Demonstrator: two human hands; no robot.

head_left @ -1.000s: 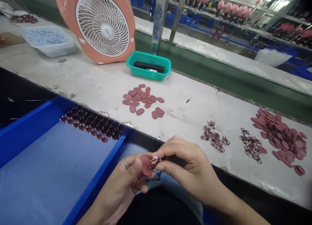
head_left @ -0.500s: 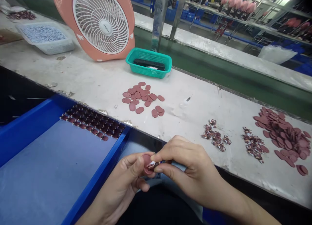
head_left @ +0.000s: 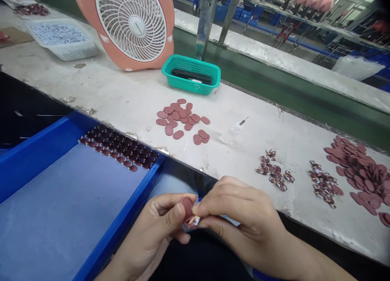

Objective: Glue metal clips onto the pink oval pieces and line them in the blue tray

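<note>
My left hand (head_left: pixel 158 224) is closed on a reddish-brown oval disc (head_left: pixel 187 207), thumb on its near edge and fingers behind. From the right, my right hand (head_left: pixel 243 218) pinches a small brown part with white and orange bits (head_left: pixel 193 221) against the disc's lower edge. The fingertips hide much of this part. Both hands are above my lap, in front of the table edge. Beyond them on the white table (head_left: pixel 128 98) lie a loose group of similar oval discs (head_left: pixel 183 116) and a pile of small brown-and-white parts (head_left: pixel 276 171).
On the left, a blue tray (head_left: pixel 63 208) holds rows of dark assembled pieces (head_left: pixel 120 147). Behind stand a pink fan (head_left: pixel 134 27), a green basket (head_left: pixel 190 86) with a black object, and a translucent tub (head_left: pixel 61 37). More small parts (head_left: pixel 323 183) and a disc heap (head_left: pixel 362 171) lie right.
The small part in my right fingers has turned, showing its white and orange bits lower on the disc. The disc has tilted. The view has shifted slightly.
</note>
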